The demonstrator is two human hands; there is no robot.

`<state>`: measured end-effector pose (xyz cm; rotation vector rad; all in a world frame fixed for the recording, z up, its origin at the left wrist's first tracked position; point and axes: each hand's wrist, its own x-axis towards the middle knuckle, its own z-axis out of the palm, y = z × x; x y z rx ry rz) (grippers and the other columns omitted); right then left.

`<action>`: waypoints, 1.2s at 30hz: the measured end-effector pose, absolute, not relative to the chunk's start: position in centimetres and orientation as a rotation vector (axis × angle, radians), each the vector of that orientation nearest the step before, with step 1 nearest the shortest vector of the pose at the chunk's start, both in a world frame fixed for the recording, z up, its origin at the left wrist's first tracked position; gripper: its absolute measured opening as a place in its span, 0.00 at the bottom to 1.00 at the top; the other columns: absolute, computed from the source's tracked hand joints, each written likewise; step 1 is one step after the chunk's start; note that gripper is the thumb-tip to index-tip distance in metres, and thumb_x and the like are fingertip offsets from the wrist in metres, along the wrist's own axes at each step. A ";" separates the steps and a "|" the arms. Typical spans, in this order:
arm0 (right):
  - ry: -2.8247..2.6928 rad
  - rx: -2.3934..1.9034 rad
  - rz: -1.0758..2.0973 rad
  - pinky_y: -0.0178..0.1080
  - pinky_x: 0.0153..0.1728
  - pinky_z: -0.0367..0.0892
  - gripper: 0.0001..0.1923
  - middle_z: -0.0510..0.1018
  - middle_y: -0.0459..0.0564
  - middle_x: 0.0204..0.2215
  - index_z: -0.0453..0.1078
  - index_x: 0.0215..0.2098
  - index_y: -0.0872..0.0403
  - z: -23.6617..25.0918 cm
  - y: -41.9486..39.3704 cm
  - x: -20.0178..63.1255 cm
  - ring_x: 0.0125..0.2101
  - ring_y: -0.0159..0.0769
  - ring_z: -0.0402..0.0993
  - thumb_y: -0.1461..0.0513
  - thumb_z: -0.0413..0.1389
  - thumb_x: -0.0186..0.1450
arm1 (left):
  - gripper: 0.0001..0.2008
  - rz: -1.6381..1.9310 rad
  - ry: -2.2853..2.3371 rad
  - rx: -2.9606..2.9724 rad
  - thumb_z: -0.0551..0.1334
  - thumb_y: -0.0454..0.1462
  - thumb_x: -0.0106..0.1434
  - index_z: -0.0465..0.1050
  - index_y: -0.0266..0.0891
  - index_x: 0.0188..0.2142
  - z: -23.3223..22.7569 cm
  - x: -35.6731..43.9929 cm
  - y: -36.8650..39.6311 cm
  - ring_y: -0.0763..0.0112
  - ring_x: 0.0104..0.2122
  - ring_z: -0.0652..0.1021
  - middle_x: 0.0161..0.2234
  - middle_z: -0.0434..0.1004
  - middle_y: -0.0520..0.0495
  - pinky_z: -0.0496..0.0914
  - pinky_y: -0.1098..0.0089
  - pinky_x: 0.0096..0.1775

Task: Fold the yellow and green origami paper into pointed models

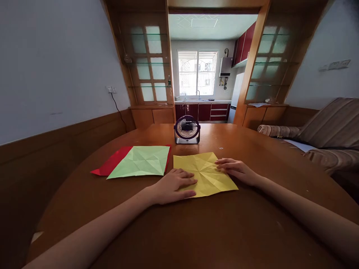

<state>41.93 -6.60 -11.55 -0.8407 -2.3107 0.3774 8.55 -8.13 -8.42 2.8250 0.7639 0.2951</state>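
Note:
A creased yellow paper square lies flat on the round wooden table in front of me. My left hand rests palm down on its left edge, fingers spread. My right hand lies flat on its right edge, fingers pointing left. Neither hand grips anything. To the left, a creased green paper square lies on top of a red paper sheet.
A small dark desk fan stands at the table's far side, behind the yellow paper. A sofa with striped cushions is at the right. Wood-panelled wall runs along the left; a kitchen shows through the doorway beyond.

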 end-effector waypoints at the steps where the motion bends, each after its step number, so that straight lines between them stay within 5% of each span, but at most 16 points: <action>1: -2.317 -0.837 0.411 0.51 0.58 0.64 0.16 0.72 0.51 0.55 0.72 0.54 0.46 -11.4 -6.8 41.8 0.57 0.41 0.67 0.57 0.48 0.71 | 0.26 0.291 0.770 2.828 0.52 0.54 0.67 0.67 0.49 0.59 -8.4 8.6 -8.2 0.55 0.57 0.68 0.60 0.67 0.45 0.59 0.54 0.58; 13: -2.505 -0.872 0.384 0.54 0.60 0.59 0.19 0.70 0.54 0.58 0.68 0.57 0.47 -11.6 -7.4 41.4 0.58 0.44 0.65 0.55 0.53 0.69 | 0.34 0.237 0.844 2.797 0.57 0.58 0.62 0.60 0.50 0.63 -9.5 8.9 -8.1 0.51 0.64 0.58 0.66 0.54 0.45 0.52 0.50 0.63; 24: -2.544 -0.867 0.419 0.57 0.64 0.49 0.20 0.72 0.51 0.56 0.67 0.58 0.46 -11.2 -7.2 41.7 0.60 0.44 0.63 0.54 0.53 0.69 | 0.25 0.333 0.755 2.885 0.54 0.50 0.68 0.68 0.42 0.58 -9.2 8.6 -7.7 0.56 0.60 0.67 0.60 0.66 0.41 0.61 0.56 0.59; 36: -2.568 -0.879 0.545 0.57 0.65 0.45 0.25 0.68 0.51 0.60 0.63 0.61 0.46 -10.6 -7.1 42.6 0.63 0.46 0.58 0.51 0.56 0.67 | 0.29 0.371 0.708 3.015 0.60 0.52 0.63 0.66 0.43 0.60 -9.6 8.4 -7.4 0.53 0.58 0.69 0.60 0.67 0.40 0.63 0.54 0.57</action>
